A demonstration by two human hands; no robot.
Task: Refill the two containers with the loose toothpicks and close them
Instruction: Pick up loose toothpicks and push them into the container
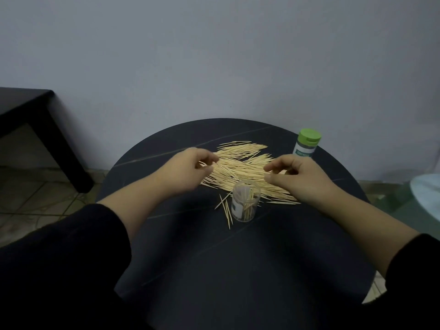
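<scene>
A wide pile of loose toothpicks [240, 166] lies across the middle of the round dark table [214, 258]. In front of the pile stands a clear open container [245, 201], upright, with some toothpicks inside and a few scattered at its left. A second container with a green lid [307, 144] stands closed at the back right. My left hand [190, 166] is at the pile's left end, fingers curled and pinching toothpicks. My right hand [297, 177] is at the pile's right end, fingers curled over toothpicks.
A black side table [35, 115] stands to the left against the grey wall. A pale round object [428, 198] shows at the right edge. The floor is tiled. My dark sleeves cover the table's near edge.
</scene>
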